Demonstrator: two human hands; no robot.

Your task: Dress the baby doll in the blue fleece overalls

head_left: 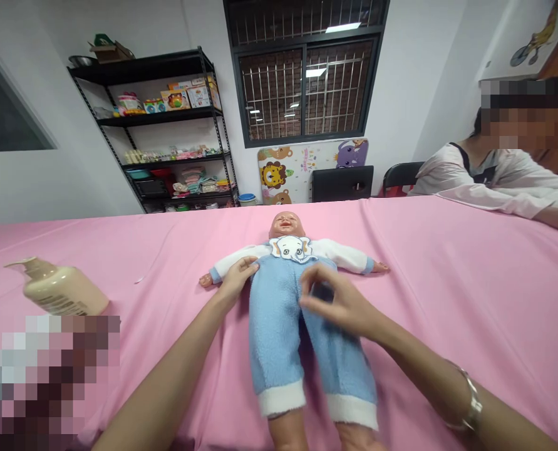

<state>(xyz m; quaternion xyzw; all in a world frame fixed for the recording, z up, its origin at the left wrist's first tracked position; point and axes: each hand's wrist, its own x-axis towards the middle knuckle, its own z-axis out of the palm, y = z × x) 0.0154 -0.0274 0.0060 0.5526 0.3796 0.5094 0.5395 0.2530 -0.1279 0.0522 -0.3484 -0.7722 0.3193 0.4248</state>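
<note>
On the pink tablecloth (448, 282), in the middle, a baby doll (292, 300) lies on its back, head at the far side. The left hand (238, 279) rests flat and open on the doll's side, holding nothing. The right hand (342, 304) is above the blue trousers, fingers curled narrow; it is blurred, so I cannot tell if it pinches the cloth. A lotion bottle (57, 290) lies at the left. Another person's sleeve (495, 181) rests at the far right.

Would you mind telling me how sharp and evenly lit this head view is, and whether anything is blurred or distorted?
Head view: even, soft indoor light on the pink cloth; the right hand is motion-blurred over the doll, the left hand sharper; wide-angle bending at the edges; ceiling lights reflect in the window; pixelated patches lower left and upper right.
</note>
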